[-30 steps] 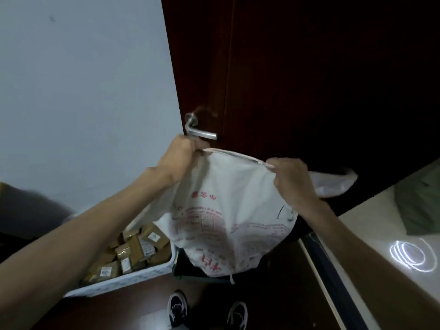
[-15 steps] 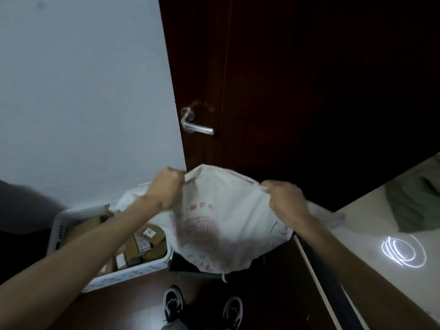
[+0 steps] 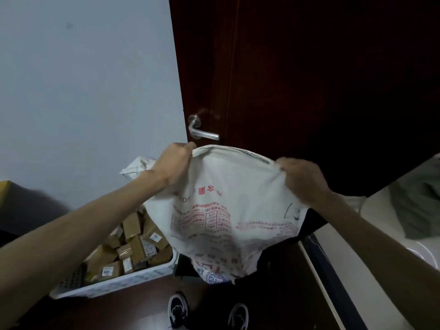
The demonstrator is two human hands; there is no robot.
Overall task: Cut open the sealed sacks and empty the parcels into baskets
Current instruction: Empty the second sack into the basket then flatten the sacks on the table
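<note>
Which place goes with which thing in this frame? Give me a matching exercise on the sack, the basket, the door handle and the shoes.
Things:
1. white sack
2. white basket
3. door handle
4. shoes

Places or states:
a. on the dark door, above the hands
b. on the floor at the bottom edge
c. gripped at its top edge by both hands
d. holding brown parcels, lower left

Pairs: 1-c, 2-d, 3-a, 4-b

A dark reddish-brown wooden door (image 3: 309,79) fills my upper right, its silver lever handle (image 3: 202,132) near centre. A pale grey wall (image 3: 83,79) takes the upper left. My black sneakers (image 3: 178,312) (white-patterned) stand bottom centre on dark floor.
</note>
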